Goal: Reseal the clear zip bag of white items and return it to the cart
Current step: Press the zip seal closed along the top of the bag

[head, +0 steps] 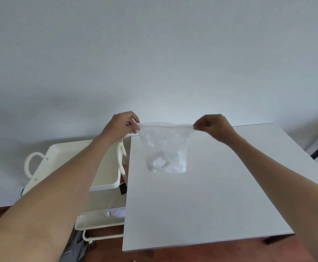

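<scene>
A: Going from the left: the cart (90,167) stands just beside the bench (211,195), its top tray bare where it shows; why does the person hold the bag (164,148) up and not lay it down?

B: Probably to let the weight do the work; the left hand (121,125) pinches the top left corner of the bag, the right hand (214,125) pinches the top right corner, and the pull between them draws the zip edge into a line, which should make the strip easier to press together.

A: And the white items (168,166)?

B: They are settled at the bottom of the bag, so nothing sits near the mouth to foul the seal; the bag hangs above the bench, and whether its bottom touches the surface cannot be told.

A: Which way does it point?

B: Mouth up, closed end down; the zip edge runs left to right between the two hands, and the body hangs downward from it; the mouth looks slightly parted toward the left, so the seal is judged not yet made.

A: Then the cart waits on the left.
</scene>
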The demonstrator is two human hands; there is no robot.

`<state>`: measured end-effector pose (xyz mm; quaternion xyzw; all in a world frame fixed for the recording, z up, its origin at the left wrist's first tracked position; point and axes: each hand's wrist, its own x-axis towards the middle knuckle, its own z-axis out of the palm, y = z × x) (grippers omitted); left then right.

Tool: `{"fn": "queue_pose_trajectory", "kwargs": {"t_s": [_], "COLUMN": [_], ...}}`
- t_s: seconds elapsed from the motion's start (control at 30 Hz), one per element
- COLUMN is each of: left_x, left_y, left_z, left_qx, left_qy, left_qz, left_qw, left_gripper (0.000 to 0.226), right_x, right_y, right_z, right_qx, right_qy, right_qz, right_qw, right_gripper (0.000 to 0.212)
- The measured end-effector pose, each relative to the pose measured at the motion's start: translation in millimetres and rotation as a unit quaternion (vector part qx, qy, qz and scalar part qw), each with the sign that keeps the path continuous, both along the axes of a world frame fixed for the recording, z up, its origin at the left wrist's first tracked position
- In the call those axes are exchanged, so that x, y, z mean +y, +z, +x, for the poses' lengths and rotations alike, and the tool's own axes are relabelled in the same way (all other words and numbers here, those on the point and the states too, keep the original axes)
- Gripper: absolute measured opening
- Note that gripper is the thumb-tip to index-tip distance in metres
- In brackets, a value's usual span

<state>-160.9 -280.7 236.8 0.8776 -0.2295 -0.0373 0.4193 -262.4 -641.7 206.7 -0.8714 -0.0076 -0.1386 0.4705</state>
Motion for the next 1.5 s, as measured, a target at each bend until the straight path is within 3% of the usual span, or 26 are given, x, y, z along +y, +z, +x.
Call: {"fn": "queue_pose_trajectory", "kwargs": {"t_s": [0.07,0.17,0.3,0.4,0.5,0.73,1.0,1.13,1.23,1.5], "left_x": [1,5,8,8,12,19,17,16,15,3], "left_y": [14,13,10,3,-6,-19,-26,-30,-40,-79], "left_z": [2,-7,-14,-17,-25,-38,-50,-53,-58,-61], "left_qx": [-0.025,-0.006,-0.005,-0.003,-0.024,0.043,0.087,0.163,0.191,0.143], "left_qy": [0.011,-0.001,0.030,0.019,0.041,-0.018,-0.040,-0.040,-0.007,0.118], "left_qz": [0.012,0.058,-0.009,0.027,0.026,0.053,0.105,0.064,-0.004,-0.107], "left_qw": [1.000,0.998,1.000,0.999,0.999,0.997,0.990,0.984,0.982,0.977], "left_gripper": [0.015,0.016,0.014,0.014,0.013,0.019,0.018,0.025,0.028,0.020], "right_x": [4,13,10,19,20,19,20,23,25,37], "right_y": [11,5,4,4,6,-12,-34,-41,-51,-74], "right_z": [5,3,2,-1,-5,-22,-38,-39,-39,-27], "right_qx": [-0.020,0.023,-0.001,0.021,-0.005,0.034,0.062,0.068,0.078,0.099], "right_qy": [-0.008,0.009,-0.034,0.003,-0.008,0.009,0.027,0.021,0.018,-0.002], "right_qz": [0.007,-0.036,0.018,-0.044,-0.025,-0.014,0.063,0.174,0.181,0.202], "right_qw": [1.000,0.999,0.999,0.999,1.000,0.999,0.996,0.982,0.980,0.974], "right_gripper": [0.010,0.008,0.006,0.007,0.006,0.006,0.012,0.007,0.013,0.029]}}
